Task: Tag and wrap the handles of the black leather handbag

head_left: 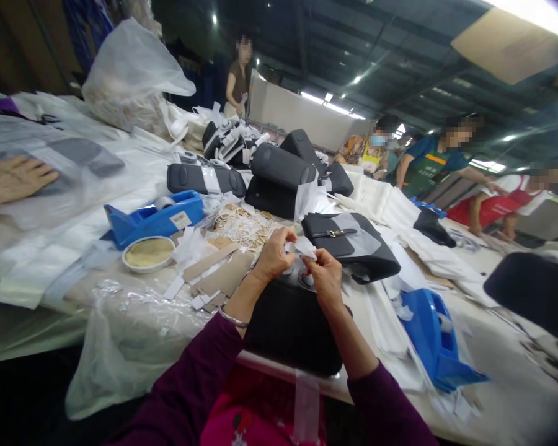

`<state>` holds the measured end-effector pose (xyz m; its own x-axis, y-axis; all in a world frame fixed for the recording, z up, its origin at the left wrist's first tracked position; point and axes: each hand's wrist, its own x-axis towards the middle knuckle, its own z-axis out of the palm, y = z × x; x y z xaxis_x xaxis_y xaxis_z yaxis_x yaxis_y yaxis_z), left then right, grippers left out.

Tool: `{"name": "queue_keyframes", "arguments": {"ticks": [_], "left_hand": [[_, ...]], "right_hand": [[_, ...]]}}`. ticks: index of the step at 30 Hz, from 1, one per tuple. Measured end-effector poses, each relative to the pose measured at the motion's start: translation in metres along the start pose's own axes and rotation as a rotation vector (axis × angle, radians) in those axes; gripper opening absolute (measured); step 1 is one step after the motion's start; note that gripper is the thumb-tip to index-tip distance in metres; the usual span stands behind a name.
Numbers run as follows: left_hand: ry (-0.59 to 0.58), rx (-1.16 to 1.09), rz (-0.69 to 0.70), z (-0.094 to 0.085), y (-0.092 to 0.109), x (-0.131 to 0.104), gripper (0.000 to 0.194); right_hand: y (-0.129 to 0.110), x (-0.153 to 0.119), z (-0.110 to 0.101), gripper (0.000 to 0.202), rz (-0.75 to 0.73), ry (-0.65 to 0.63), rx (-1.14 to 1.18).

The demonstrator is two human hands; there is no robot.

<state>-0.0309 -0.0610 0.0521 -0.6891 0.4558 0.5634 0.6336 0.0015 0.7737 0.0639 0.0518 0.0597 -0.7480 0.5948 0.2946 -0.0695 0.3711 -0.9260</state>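
Just above the black bag (292,322) lying against the table edge, left hand (273,254) and right hand (326,275) both pinch a small white paper slip (305,246), which spans between their fingertips, equally close to each.

Left hand (273,253) and right hand (326,274) meet — fingers pinched, wrists raised.

factory packing floor: long worktable (493,371), stacked bags (279,167), tape dispensers (153,217).
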Motion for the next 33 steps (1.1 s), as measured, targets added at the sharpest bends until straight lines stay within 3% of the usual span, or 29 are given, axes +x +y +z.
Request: {"name": "queue_keyframes", "arguments": {"ticks": [2,6,9,12,15,20,24,33], "left_hand": [[-0.029,0.139,0.025,0.000,-0.005,-0.011,0.038],[-0.232,0.405,0.079,0.006,-0.016,-0.023,0.054],[-0.294,0.508,0.070,0.012,-0.023,-0.024,0.051],[-0.277,0.502,0.046,0.015,-0.027,-0.023,0.044],[-0.257,0.465,0.011,0.015,-0.028,-0.021,0.042],[-0.235,0.370,-0.033,0.013,-0.030,-0.019,0.044],[-0.231,0.311,0.004,0.011,-0.030,-0.019,0.045],[-0.194,0.236,0.039,0.011,-0.032,-0.020,0.041]], "right_hand": [[0.000,-0.003,-0.002,0.022,-0.043,0.019,0.021],[0.004,-0.012,-0.006,0.045,-0.067,-0.018,0.069],[0.008,-0.020,-0.009,0.047,-0.086,-0.050,0.000],[0.004,-0.030,-0.011,0.030,-0.137,-0.031,-0.107],[-0.007,-0.039,-0.012,0.007,-0.334,0.007,-0.288],[-0.014,-0.054,-0.010,0.008,-0.671,0.056,-0.625],[-0.005,-0.067,-0.007,0.019,-0.896,-0.025,-0.711],[0.000,-0.085,-0.006,0.012,-0.973,-0.186,-0.863]]}}
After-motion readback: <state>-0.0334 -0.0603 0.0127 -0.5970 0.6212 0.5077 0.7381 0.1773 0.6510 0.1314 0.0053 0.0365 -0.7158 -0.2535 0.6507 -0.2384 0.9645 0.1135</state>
